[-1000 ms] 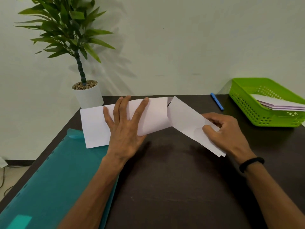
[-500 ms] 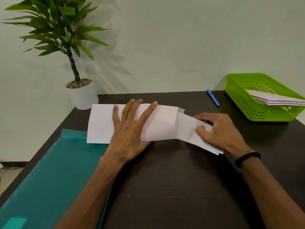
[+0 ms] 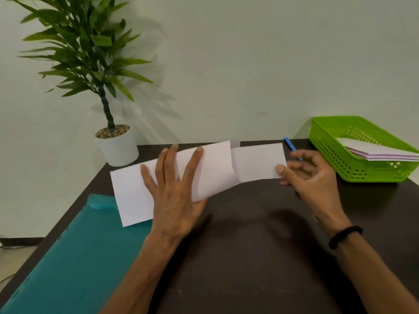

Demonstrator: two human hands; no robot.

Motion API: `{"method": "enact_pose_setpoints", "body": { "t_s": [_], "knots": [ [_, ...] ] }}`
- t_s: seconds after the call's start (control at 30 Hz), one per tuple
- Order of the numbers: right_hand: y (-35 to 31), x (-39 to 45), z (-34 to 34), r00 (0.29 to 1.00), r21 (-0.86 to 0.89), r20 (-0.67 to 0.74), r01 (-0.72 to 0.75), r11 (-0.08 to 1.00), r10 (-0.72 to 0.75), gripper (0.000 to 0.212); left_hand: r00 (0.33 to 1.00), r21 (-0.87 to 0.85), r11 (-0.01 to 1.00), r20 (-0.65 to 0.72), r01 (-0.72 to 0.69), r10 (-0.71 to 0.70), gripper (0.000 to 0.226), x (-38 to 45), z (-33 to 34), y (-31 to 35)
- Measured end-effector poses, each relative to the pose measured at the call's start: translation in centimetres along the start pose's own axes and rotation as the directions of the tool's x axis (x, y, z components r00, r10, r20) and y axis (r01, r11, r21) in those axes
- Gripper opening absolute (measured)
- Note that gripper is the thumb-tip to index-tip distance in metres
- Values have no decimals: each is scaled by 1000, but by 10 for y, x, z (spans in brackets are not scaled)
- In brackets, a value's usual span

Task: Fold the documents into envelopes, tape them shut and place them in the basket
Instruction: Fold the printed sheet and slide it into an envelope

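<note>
A white document (image 3: pixel 215 168), folded into a long strip, lies across the dark table (image 3: pixel 249 257). My left hand (image 3: pixel 176 189) presses flat on its middle with fingers spread, and the thumb sits under the raised near edge. My right hand (image 3: pixel 310 175) pinches the strip's right end between thumb and fingers, holding that end lifted and bent at a crease. The green basket (image 3: pixel 335 155) stands at the far right with folded white papers (image 3: pixel 381 152) inside.
A teal folder (image 3: pixel 74 257) lies at the left, partly under the document. A potted plant (image 3: pixel 115 141) stands at the back left corner. A blue pen (image 3: pixel 291 145) lies behind my right hand, by the basket.
My right hand has swung the strip's right end up and away, from angled toward me to lying in line with the rest. The left hand stays pressed on the paper.
</note>
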State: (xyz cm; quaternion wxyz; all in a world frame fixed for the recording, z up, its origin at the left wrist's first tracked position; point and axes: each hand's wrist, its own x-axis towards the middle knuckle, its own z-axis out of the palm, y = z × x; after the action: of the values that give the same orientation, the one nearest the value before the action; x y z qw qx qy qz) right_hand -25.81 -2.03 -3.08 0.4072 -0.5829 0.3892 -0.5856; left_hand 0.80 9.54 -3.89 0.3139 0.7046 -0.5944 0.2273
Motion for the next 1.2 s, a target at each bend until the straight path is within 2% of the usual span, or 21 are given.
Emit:
{"method": "enact_pose_setpoints", "body": {
  "t_s": [0.23,0.57,0.7,0.8,0.93,1.1,1.2],
  "knots": [
    [7,-11,21,999,42,24,-26,999,25,26,997,-31,998,54,-53,55,112,-2,4,2],
    [5,-24,38,996,14,78,-55,998,54,22,996,-43,999,88,-29,32,113,-3,4,1],
    [3,-27,40,994,-8,106,-28,1000,29,17,993,-58,998,105,-39,45,112,-4,5,4],
    [3,-28,43,988,-46,137,-59,997,65,11,994,-76,996,99,-48,55,111,-6,7,7],
    [0,-31,46,978,-38,173,-111,993,116,30,996,-71,996,76,-51,57,110,-5,6,8],
    [-6,-38,51,963,7,246,-116,993,111,44,996,-80,995,62,-58,63,107,-6,6,8],
    [-4,-42,55,942,3,320,-107,994,100,61,996,-77,995,53,-69,73,104,-6,5,10]
  ]
}}
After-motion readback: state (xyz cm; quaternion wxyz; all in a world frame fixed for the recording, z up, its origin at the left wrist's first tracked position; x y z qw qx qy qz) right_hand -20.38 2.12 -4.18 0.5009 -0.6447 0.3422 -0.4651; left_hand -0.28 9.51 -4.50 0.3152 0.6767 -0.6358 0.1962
